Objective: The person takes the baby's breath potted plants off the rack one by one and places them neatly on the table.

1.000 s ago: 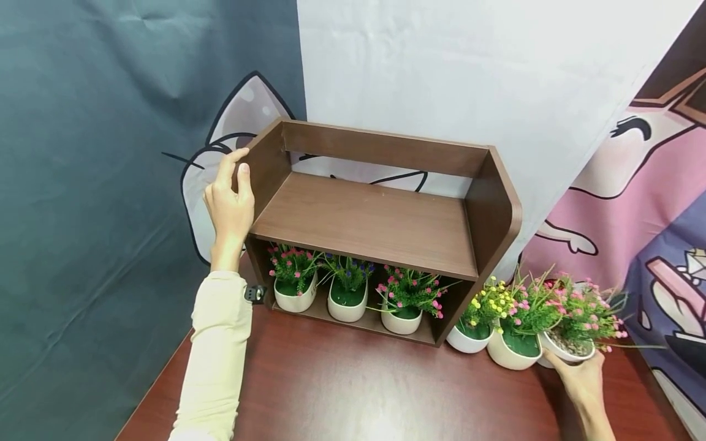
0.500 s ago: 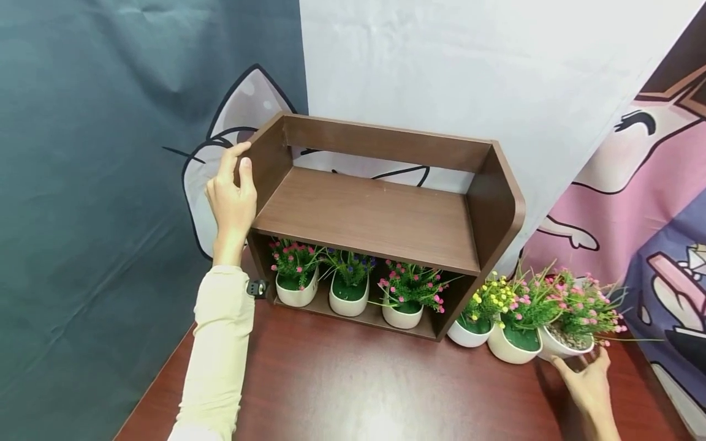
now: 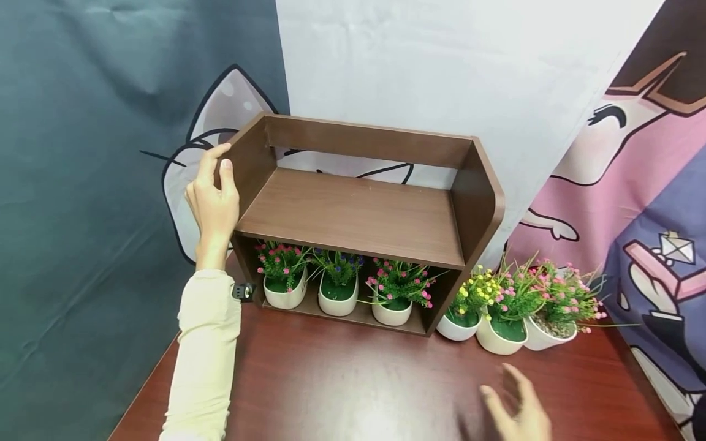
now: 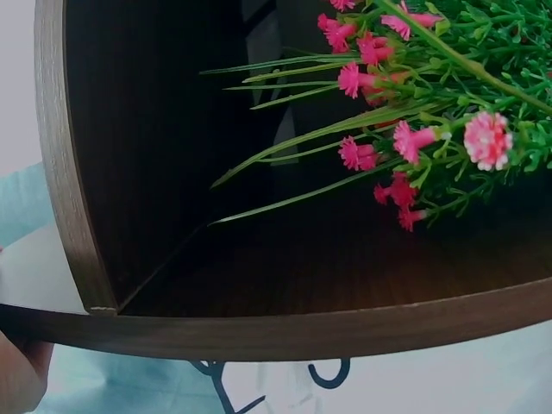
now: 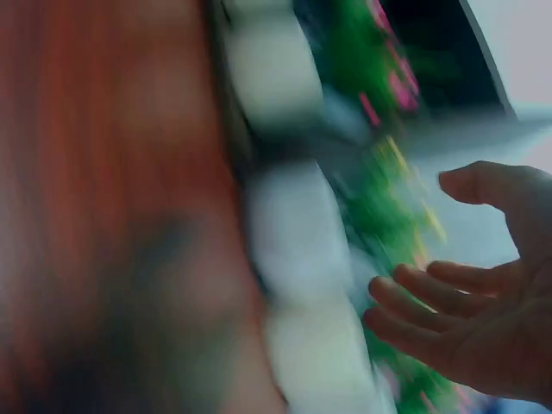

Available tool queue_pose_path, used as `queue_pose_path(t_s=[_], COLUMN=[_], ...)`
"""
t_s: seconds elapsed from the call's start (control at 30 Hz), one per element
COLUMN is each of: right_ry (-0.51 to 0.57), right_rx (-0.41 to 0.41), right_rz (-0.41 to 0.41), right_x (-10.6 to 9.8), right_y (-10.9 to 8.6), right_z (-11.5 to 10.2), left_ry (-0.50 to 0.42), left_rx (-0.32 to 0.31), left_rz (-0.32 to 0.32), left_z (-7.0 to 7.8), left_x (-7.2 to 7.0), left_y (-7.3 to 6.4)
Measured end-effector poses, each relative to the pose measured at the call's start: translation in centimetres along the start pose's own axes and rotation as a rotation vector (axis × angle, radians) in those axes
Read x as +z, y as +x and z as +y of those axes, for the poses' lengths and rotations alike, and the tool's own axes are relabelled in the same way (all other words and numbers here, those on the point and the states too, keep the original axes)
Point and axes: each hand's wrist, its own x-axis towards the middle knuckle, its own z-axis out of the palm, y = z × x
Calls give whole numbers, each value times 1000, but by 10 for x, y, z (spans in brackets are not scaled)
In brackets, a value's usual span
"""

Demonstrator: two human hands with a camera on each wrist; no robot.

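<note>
A brown two-tier wooden shelf point(image 3: 353, 211) stands on the table. My left hand point(image 3: 212, 205) grips the front edge of its left side panel, thumb and index finger about the board; only a bit of that hand point(image 4: 19, 375) shows in the left wrist view. Apart from everything, my right hand point(image 3: 521, 407) is over the table front with fingers spread and nothing in them. To the shelf's right sit a yellow-flowered pot point(image 3: 462, 324), a pink-flowered pot point(image 3: 501, 337) and another pink-flowered pot point(image 3: 551, 334), side by side.
In the lower tier stand a left pink-flowered pot point(image 3: 285, 294), a blue-flowered pot point(image 3: 337, 300) and a right pink-flowered pot point(image 3: 393, 311). The upper board is bare. Reddish table point(image 3: 342, 386) lies in front; a printed curtain point(image 3: 413, 67) hangs behind. The right wrist view is blurred.
My right hand has let go of the rightmost pink-flowered pot and moved left and nearer, away from the pots. My left hand keeps its place on the shelf; the view has shifted slightly.
</note>
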Motion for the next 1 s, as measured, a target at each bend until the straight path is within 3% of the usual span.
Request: queue_pose_path(t_s=[0.1, 0.17, 0.3, 0.47, 0.67, 0.87, 1.0], right_ry=[114, 180, 246, 178, 114, 66, 82], right_rx=[-111, -140, -94, -48, -34, 21, 13], right_rz=[-76, -116, -134, -48, 70, 81, 87], right_x=[44, 70, 110, 151, 179, 194, 196], right_y=[-9, -10, -4, 17, 43, 58, 58], right_z=[-15, -26, -50, -61, -71, -75, -73], left_ry=[-1, -1, -3, 6, 10, 14, 18], left_rx=[-1, -1, -8, -20, -6, -3, 0], left_rz=[2, 1, -10, -5, -8, -3, -1], left_z=[0, 0, 0, 1, 0, -2, -2], left_x=[1, 2, 3, 1, 1, 2, 2], left_y=[1, 2, 2, 1, 0, 2, 1])
